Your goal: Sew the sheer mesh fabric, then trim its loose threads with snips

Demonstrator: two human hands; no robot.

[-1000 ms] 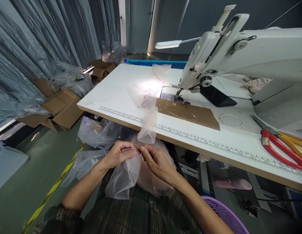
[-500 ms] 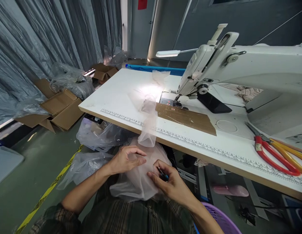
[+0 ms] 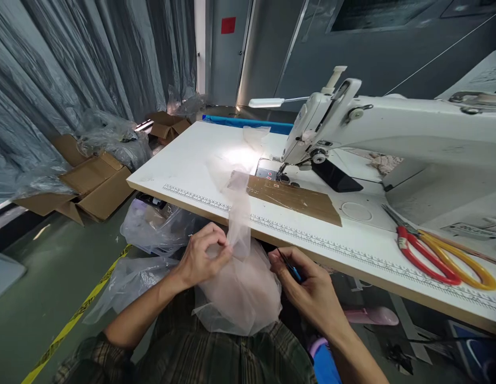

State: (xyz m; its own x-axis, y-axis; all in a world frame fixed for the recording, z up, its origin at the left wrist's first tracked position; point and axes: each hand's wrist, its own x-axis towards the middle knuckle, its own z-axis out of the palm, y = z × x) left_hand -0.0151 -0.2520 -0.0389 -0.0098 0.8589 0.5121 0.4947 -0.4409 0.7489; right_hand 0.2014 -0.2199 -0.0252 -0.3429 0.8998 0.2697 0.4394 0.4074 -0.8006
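Note:
My left hand (image 3: pixel 206 255) pinches the edge of a sheer pale pink fabric (image 3: pixel 242 290), thumb and forefinger together. The fabric lies bunched over my lap, and a narrow strip of it runs up over the table edge toward the sewing machine (image 3: pixel 312 128). My right hand (image 3: pixel 312 280) is closed around small thread snips (image 3: pixel 291 266) with dark blades and a bit of blue; their blades point up and left. That hand is just right of the bunched fabric, by the table's front edge. Its fingers partly hide the snips.
On the white table (image 3: pixel 172 154) lie a brown board (image 3: pixel 296 200), a dark phone-like slab (image 3: pixel 338 176), red-handled scissors (image 3: pixel 426 261) and yellow-handled scissors (image 3: pixel 462 261). A printed ruler follows the front edge. Cardboard boxes (image 3: pixel 98 184) and plastic bags (image 3: pixel 160 224) are at left.
My left hand has moved up and closed on the fabric strip near the table edge. My right hand, with the snips, has shifted right, away from the fabric. The view has tilted up slightly.

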